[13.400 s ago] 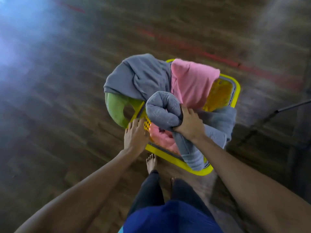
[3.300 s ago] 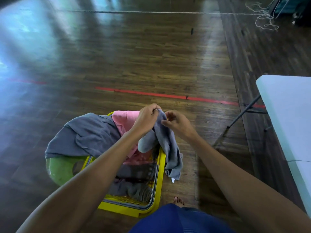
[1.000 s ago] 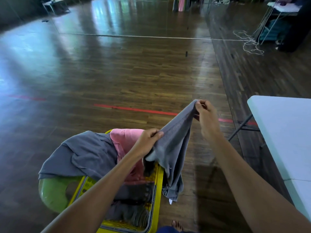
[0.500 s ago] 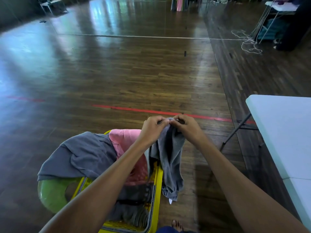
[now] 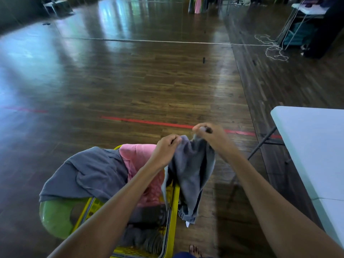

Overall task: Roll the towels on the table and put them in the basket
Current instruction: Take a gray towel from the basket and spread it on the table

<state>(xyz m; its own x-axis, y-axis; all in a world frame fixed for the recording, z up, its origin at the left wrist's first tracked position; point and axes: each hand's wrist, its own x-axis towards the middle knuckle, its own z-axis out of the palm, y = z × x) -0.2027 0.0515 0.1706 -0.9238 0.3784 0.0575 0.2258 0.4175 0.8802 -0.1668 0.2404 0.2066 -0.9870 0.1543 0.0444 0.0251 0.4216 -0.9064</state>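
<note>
View: head camera, looking forward and down.
Landmark: yellow basket point(image 5: 174, 211), low centre of the view, standing on the dark wood floor point(image 5: 130, 81).
Left hand point(image 5: 165, 149): above the basket's far right corner. Its fingers point(image 5: 173, 141) are curled and pinch the top edge of the grey towel point(image 5: 191, 174).
Right hand point(image 5: 212, 138): just right of the left hand and a little higher, out past the basket's right rim. Its fingers point(image 5: 200, 128) are curled and pinch the same top edge. The tips are motion-blurred.
Grey towel: unrolled, hanging from both hands and bunched between them. It drapes down across the basket's right rim. The bottom corner, with a small white tag, lies outside the basket. Contact with the floor: cannot tell.
Pink towel point(image 5: 135, 157): at the basket's far end, partly behind the left forearm.
Large grey cloth point(image 5: 89, 174): draped over the basket's far left side.
Green plastic item point(image 5: 54, 215): against the basket's left side, partly under that cloth.
Rolled grey towel point(image 5: 149, 241): inside the basket at its near end, coil end showing.
Surface point(image 5: 312, 146): white, well to the right of the basket.
Red tape line point(image 5: 149, 122): on the floor beyond the basket.
Bare foot point(image 5: 193, 250): on the floor near the basket's near right corner.
</note>
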